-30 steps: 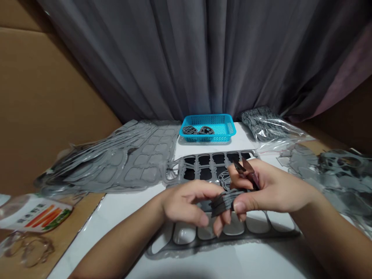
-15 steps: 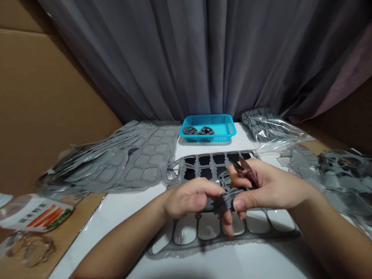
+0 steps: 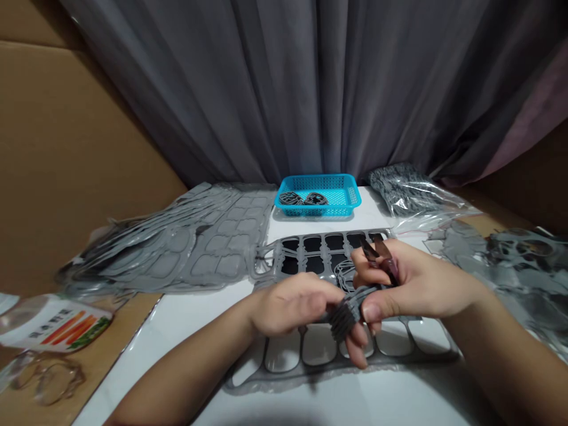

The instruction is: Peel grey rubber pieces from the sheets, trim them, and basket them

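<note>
Your left hand [image 3: 290, 305] is closed, its fingertips pinching a folded bundle of dark grey strips [image 3: 344, 316] over the middle of the counter [image 3: 177, 337]; your right hand [image 3: 412, 284] is closed too, curled around small dark snips [image 3: 373, 249], its thumb pressed against the far end of the strips. The blades point up and away from you; the bundle sits just above a grey plastic frame [image 3: 315, 235], which lies flat near the near edge of the counter. As things lie, only a few dark pieces [image 3: 302, 199] sit in the blue basket [image 3: 317, 211] at the far edge; a thick stack of grey sheets [image 3: 195, 242] covers the far left, a full bag [image 3: 406, 192] lies at the far right corner, and a loose pile [image 3: 510, 266] spreads beyond the right edge.
</note>
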### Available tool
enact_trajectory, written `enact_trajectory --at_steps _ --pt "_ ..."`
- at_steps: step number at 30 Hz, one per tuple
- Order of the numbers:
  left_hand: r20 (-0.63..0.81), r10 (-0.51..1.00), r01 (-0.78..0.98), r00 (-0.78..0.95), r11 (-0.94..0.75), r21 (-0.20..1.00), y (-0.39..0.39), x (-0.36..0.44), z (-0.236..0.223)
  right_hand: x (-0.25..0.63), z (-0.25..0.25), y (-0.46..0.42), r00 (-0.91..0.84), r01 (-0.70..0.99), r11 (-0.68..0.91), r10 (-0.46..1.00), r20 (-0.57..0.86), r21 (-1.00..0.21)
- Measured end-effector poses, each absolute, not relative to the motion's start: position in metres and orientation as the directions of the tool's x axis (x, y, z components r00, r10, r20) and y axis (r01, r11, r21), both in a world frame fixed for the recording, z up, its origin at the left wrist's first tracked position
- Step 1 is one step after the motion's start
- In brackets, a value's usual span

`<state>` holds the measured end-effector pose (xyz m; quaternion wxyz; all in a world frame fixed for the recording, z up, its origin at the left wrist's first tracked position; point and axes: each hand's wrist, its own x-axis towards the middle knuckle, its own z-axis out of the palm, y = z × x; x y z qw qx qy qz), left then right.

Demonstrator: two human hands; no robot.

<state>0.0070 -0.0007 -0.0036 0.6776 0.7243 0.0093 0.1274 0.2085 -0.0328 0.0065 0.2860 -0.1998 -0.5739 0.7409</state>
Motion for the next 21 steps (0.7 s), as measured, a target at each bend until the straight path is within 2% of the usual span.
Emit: enact_trajectory --at_steps 3,5,9,12,16,21 --pt "0.183 0.238 -0.14 0.954 -0.188 0.972 -0.001 0.007 -0.012 0.208 0.007 -0.032 -0.751 -0.192 -0.172 0.66 0.032 -0.966" --pt "0.251 0.249 -0.164 0.936 -0.324 0.932 0.0 0.008 -0.014 0.207 0.007 -0.033 -0.733 -0.218 -0.163 0.678 0.052 -0.962" --pt "0.529 0.221 -0.285 0.819 -0.644 0.71 0.002 0.013 -0.015 0.205 0.008 -0.037 -0.686 -0.33 -0.135 0.715 0.139 -0.934" --pt "0.674 0.175 -0.304 0.718 -0.792 0.53 0.002 0.018 -0.016 0.203 0.011 -0.042 -0.615 -0.348 -0.081 0.771 0.162 -0.934" --pt "0.751 0.111 -0.275 0.651 -0.888 0.369 0.001 0.022 -0.018 0.198 0.013 -0.049 -0.516 -0.302 -0.008 0.842 0.156 -0.953" --pt "0.766 0.035 -0.278 0.642 -0.92 0.276 0.002 0.021 -0.017 0.192 0.015 -0.053 -0.479 -0.301 -0.002 0.865 0.15 -0.954"
